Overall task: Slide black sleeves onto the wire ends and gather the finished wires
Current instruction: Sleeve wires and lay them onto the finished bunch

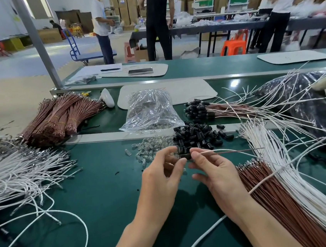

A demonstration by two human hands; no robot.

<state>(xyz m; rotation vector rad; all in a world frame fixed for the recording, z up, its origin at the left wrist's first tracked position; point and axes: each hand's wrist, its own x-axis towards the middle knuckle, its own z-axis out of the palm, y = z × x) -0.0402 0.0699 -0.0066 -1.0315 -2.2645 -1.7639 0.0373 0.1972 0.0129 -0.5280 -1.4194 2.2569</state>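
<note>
My left hand (163, 175) and my right hand (213, 168) meet over the green bench. Between their fingertips sits a black sleeve (186, 156); my left fingers pinch it. My right thumb and forefinger pinch a thin pair of wires (231, 150), one white and one brown, that runs off to the right. Just behind the hands lies a loose pile of black sleeves (197, 136). Farther back right rests a bunch of finished wires (217, 108) with black sleeves on their ends.
Clear small parts (150, 145) lie left of the sleeve pile, behind them a plastic bag (150, 110). Brown wires (282, 197) and white wires (295, 169) fan out at right; white wires (18, 174) and bundled brown wires (61, 118) lie at left. People stand at far tables.
</note>
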